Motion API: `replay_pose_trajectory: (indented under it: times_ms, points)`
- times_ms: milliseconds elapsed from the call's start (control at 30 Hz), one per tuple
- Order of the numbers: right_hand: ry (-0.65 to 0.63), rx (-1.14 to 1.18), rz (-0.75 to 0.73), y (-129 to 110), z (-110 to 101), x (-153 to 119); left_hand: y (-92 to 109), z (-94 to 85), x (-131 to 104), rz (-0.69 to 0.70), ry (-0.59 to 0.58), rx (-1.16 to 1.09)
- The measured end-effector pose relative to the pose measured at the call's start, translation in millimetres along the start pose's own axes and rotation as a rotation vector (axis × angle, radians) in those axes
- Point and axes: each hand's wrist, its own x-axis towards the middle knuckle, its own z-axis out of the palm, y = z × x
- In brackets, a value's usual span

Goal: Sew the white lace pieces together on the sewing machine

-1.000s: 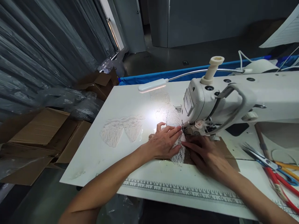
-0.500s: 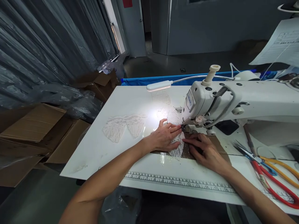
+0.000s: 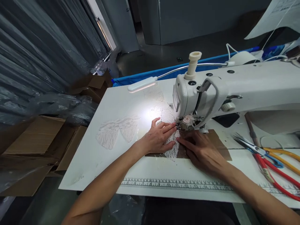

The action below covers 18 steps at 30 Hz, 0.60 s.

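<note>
A white lace piece (image 3: 172, 153) lies on the sewing machine bed, passing by the needle area under the head of the white sewing machine (image 3: 185, 97). My left hand (image 3: 157, 137) rests flat on the lace with fingers stretched, their tips close to the presser foot (image 3: 179, 125). At the lace's right edge, the fingertips of my right hand (image 3: 201, 148) hold the border, other fingers curled under; the exact grip is partly hidden. Another white lace piece with two pointed lobes (image 3: 117, 129) lies flat to the left. Further lace (image 3: 153, 93) lies behind, in the lamp's glare.
A lit lamp (image 3: 142, 84) on a bendable neck hangs over the table (image 3: 93, 165). Scissors with red handles (image 3: 267, 172) and orange-handled ones (image 3: 283, 153) lie at right. A printed ruler (image 3: 168, 184) runs along the front edge. Cardboard boxes (image 3: 35, 134) stand at left.
The head view has shifted, so the machine and table appear further left and closer. Both hands stay at the lace by the needle, with little visible movement over the table.
</note>
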Motion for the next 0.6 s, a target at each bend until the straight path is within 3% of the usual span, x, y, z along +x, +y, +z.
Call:
replay_pose_trajectory:
  times_ms: [333,600]
  points:
    - [-0.029,-0.198,0.026,-17,-6,8,6,-6.2,3,-0.036,-0.053,0.021]
    - [0.059,-0.114,0.082,-1,-2,5,9,-8.0,4,-0.05,-0.109,0.029]
